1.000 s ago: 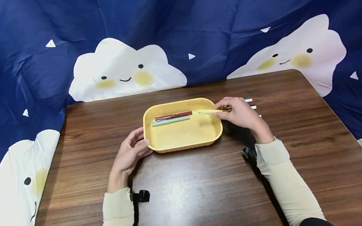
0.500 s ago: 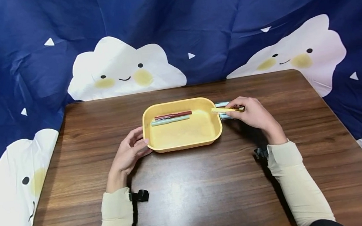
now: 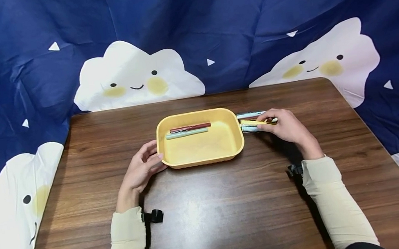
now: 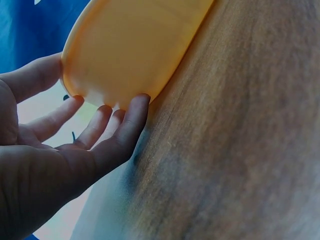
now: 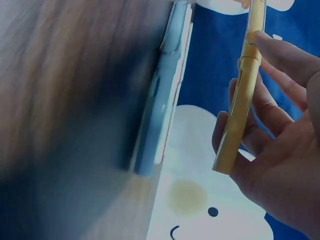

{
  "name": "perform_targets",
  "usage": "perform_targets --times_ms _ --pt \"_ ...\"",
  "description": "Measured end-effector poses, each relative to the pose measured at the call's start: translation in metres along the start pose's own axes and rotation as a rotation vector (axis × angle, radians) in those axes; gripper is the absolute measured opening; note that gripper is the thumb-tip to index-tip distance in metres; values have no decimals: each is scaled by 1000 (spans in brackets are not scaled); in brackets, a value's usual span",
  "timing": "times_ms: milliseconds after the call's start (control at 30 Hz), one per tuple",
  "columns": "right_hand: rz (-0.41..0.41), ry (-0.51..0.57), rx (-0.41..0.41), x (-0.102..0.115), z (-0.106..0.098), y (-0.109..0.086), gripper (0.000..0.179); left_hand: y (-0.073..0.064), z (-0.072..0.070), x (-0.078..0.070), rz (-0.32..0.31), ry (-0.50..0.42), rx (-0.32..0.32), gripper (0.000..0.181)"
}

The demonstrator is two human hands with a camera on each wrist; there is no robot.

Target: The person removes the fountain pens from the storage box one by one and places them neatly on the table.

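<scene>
My left hand (image 3: 141, 168) rests with spread fingers against the left end of a yellow plastic tray (image 3: 202, 152); in the left wrist view its fingertips touch the wall (image 4: 125, 55). Inside the tray lie a dark red pen (image 3: 190, 128) and a pale green pen (image 3: 187, 133), side by side. Right of the tray, my right hand (image 3: 290, 128) pinches a yellow pen (image 5: 237, 112) between thumb and fingers. The pen's clip shows in the right wrist view. Beneath it several pens lie in a row on the table, a light blue pen (image 5: 159, 100) among them, partly hidden by the hand.
The brown wooden table (image 3: 201, 206) has its back edge against a dark blue cloth (image 3: 224, 19) printed with white clouds. Black straps with small devices sit at both wrists, near the cream sleeves (image 3: 125, 239).
My right hand has moved right with the yellow pen, from over the tray's right end to over the row of pens. The left hand and the tray have stayed in place.
</scene>
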State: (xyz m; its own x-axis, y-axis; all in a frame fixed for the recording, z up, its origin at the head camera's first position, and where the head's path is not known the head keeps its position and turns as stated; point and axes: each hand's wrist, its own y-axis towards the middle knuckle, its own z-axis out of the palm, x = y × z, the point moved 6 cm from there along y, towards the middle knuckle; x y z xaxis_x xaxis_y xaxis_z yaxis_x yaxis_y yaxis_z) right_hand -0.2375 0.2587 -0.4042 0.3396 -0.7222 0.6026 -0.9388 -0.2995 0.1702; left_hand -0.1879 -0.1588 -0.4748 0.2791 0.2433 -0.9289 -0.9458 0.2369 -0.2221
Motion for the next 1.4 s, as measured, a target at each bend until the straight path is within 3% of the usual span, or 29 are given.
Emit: perform_targets --times_ms 567,1400 --pt "68 -76 162 -23 17 -2 13 -2 0 1 0 5 -1 60" --pt "88 -32 115 -32 17 -1 18 -3 2 -1 -5 13 3 60"
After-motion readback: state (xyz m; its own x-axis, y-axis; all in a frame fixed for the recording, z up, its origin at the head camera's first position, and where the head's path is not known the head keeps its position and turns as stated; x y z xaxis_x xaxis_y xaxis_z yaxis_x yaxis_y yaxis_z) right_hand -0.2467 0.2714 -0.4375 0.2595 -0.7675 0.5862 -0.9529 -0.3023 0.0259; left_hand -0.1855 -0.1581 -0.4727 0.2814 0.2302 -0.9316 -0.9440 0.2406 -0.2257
